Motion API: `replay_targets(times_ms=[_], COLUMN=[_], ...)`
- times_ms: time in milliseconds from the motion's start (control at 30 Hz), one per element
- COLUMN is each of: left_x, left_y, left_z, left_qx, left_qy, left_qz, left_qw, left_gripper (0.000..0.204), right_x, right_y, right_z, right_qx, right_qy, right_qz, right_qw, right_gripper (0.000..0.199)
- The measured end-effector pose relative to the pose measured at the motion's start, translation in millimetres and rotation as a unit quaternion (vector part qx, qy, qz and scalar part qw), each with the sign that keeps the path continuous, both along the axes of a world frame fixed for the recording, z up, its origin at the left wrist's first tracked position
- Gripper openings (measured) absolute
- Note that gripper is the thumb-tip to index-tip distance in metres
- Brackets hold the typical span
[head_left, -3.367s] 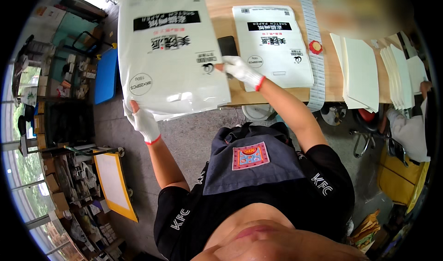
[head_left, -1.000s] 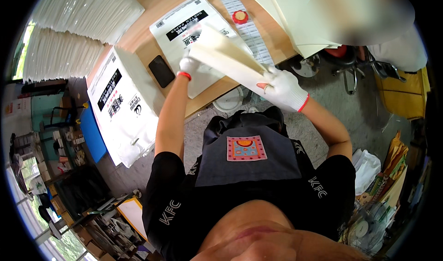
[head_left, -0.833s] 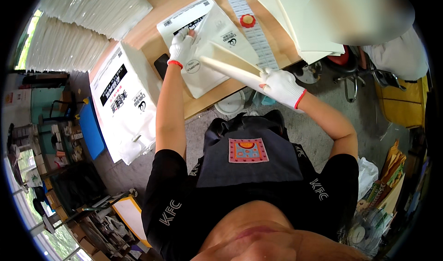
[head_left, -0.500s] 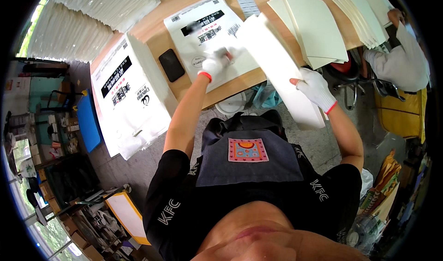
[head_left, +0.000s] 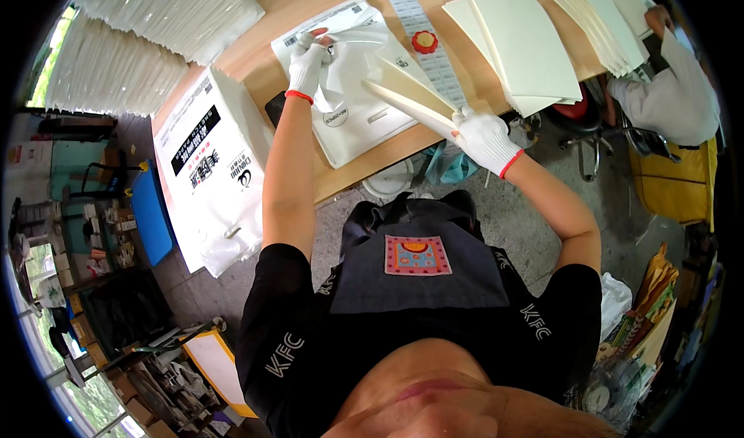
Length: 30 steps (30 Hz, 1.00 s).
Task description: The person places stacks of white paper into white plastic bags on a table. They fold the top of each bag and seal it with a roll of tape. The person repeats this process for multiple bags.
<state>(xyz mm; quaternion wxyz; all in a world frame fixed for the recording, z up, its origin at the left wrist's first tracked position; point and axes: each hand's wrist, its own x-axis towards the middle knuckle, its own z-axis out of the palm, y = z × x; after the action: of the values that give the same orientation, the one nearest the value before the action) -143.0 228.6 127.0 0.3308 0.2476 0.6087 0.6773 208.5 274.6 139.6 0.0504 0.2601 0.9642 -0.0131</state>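
My left hand [head_left: 308,67], in a white glove with a red cuff, pinches the lifted upper layer of a white plastic bag [head_left: 358,64]. The bag lies flat on the wooden table, its mouth partly raised. My right hand [head_left: 484,139], gloved the same way, grips a stack of cream paper sheets [head_left: 409,101] by its near end. The far end of the sheets is bent and fanned apart, over the right side of the bag. Whether any sheet is inside the bag cannot be told.
Printed white bags [head_left: 205,159] are piled at the left, beside a mostly covered black phone [head_left: 275,108]. A red scalloped disc [head_left: 425,42] rests on a printed strip [head_left: 404,4]. Cream sheets [head_left: 527,46] lie at the right; another person's sleeve [head_left: 666,101] shows beyond.
My left hand has moved up and left, raising the bag's upper layer. My right hand has drawn the paper left and lower, tilting it toward the bag. The red disc has come into view.
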Motion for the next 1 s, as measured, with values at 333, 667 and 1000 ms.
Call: replay_targets(times_ms=[333,667,1000], left_x=[66,29,128], left_y=[-50,-17,-85], left_z=[37,16,73], left_qx=[-0.016,0.032,-0.040], left_qy=[0.097,0.008,0.417], left_qz=[0.011,0.024,-0.064], left_qw=[0.995,0.999,0.906], left_gripper=[0.013,0.015,0.008], right_x=[-20,10,-43], right_y=[8,-11,23], right_z=[40,44,49], right_qx=[-0.204,-0.184,-0.343], right_qy=[0.012,0.170,0.076], right_qz=[-0.025,0.027,-0.032], right_qw=[0.979,0.968,0.936], right_gripper=[0.037,0.029,0.025])
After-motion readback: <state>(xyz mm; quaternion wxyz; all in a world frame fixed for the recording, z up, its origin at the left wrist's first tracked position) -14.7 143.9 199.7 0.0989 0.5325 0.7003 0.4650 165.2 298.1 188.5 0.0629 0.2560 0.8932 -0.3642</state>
